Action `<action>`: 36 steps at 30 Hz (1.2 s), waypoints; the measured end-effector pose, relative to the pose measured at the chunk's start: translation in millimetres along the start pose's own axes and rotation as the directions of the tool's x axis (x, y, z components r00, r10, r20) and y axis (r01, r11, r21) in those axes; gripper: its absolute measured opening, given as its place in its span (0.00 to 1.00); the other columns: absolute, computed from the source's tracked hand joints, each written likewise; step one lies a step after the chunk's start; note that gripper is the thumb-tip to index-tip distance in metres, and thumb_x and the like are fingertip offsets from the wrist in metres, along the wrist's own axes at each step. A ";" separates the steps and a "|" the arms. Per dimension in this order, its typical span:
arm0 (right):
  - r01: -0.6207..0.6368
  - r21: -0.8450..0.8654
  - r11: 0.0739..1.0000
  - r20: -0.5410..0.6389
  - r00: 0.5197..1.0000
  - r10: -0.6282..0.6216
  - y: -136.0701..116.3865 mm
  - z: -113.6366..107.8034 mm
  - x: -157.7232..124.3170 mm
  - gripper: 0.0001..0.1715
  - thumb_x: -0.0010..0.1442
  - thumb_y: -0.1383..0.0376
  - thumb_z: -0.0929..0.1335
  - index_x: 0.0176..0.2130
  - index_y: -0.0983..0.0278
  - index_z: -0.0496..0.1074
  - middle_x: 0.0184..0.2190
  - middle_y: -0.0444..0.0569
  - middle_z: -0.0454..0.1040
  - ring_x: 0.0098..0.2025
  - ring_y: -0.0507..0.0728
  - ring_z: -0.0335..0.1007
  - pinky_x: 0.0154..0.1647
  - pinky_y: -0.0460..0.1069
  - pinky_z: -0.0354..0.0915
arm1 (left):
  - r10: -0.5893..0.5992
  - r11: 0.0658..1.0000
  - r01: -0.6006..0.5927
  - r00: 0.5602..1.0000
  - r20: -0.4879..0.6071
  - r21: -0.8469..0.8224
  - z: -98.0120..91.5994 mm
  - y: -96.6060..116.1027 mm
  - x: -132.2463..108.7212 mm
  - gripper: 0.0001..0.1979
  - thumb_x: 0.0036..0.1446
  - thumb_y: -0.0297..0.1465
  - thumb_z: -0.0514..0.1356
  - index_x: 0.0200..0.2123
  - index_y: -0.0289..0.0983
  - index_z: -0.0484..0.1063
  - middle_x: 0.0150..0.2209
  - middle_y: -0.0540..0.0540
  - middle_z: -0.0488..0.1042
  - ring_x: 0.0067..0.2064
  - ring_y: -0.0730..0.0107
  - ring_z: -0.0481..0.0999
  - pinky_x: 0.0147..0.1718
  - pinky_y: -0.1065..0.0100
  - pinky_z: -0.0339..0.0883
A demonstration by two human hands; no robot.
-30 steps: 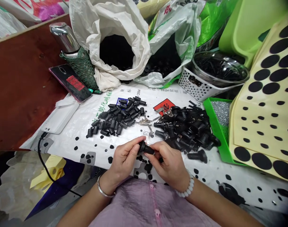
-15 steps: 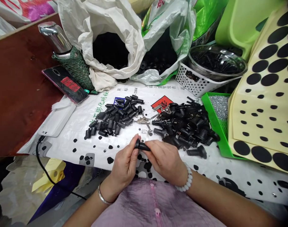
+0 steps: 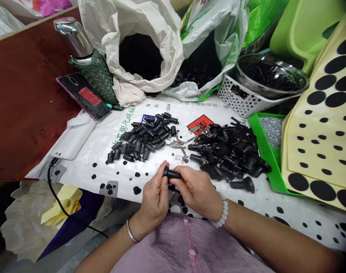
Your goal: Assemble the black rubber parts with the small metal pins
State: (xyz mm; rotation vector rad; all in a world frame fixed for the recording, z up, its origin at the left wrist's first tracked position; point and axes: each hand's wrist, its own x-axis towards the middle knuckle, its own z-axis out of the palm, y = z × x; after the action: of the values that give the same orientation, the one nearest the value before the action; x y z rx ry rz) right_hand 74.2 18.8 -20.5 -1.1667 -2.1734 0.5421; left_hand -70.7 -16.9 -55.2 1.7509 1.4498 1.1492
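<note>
A black flared plastic part point(image 3: 172, 173) is held between my two hands near the table's front edge. My left hand point(image 3: 155, 193) pinches its wide end between thumb and fingers. At its narrow end, the fingertips of my right hand point(image 3: 197, 191) are closed on it. Beyond my hands lies a heap of small black ribbed caps point(image 3: 143, 138) on the left. To the right is a larger pile of black flared parts point(image 3: 229, 148), with one loose flared part point(image 3: 243, 184) in front. Small metal strips point(image 3: 177, 143) lie between the two heaps.
Behind stand a white bag point(image 3: 173, 45) and a clear plastic bag point(image 3: 232, 49). A steel bowl point(image 3: 302, 85) sits on a white basket point(image 3: 232, 96). At right are a green tray point(image 3: 263, 151) and dotted yellow sheets point(image 3: 292, 148). A phone point(image 3: 83, 96), bottle point(image 3: 76, 38) and white power bank point(image 3: 74, 138) are left.
The view has shifted, so the table's things appear farther right. My right fingertips have moved slightly along the held part, and more of its narrow end shows.
</note>
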 end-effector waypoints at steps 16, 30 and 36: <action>-0.383 0.381 0.841 0.340 0.904 0.258 -8.7 -20.9 5.0 0.10 0.61 0.64 0.62 0.38 0.65 0.70 0.19 0.40 0.67 0.18 0.48 0.59 0.18 0.43 0.57 | -0.001 0.996 0.005 0.999 0.037 -0.089 -0.5 2.6 1.4 0.21 0.64 0.29 0.46 0.59 0.35 0.56 0.55 0.39 0.68 0.54 0.64 0.69 0.54 0.63 0.63; 0.130 -0.313 0.941 0.252 0.966 -0.050 -0.8 -6.9 8.0 0.11 0.61 0.66 0.59 0.38 0.69 0.68 0.25 0.51 0.71 0.23 0.55 0.66 0.21 0.47 0.55 | -0.051 0.998 0.050 0.999 -0.002 -0.028 -0.3 0.7 -1.1 0.21 0.64 0.29 0.46 0.60 0.35 0.55 0.42 0.40 0.76 0.35 0.70 0.76 0.37 0.69 0.70; -0.367 0.332 0.869 0.324 0.909 0.261 -5.5 -6.1 14.5 0.15 0.60 0.61 0.60 0.24 0.62 0.60 0.17 0.39 0.60 0.19 0.49 0.53 0.20 0.44 0.53 | -0.026 0.996 0.026 1.000 0.009 -0.083 -0.6 -0.7 -1.6 0.21 0.64 0.28 0.46 0.60 0.35 0.54 0.53 0.39 0.70 0.51 0.65 0.72 0.50 0.66 0.66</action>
State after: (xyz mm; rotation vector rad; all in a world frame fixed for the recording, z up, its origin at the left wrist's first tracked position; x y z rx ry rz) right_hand 68.8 28.6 -8.1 -1.2874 -1.9606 1.2824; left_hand -71.7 -18.4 -55.9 1.6732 1.3958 1.1714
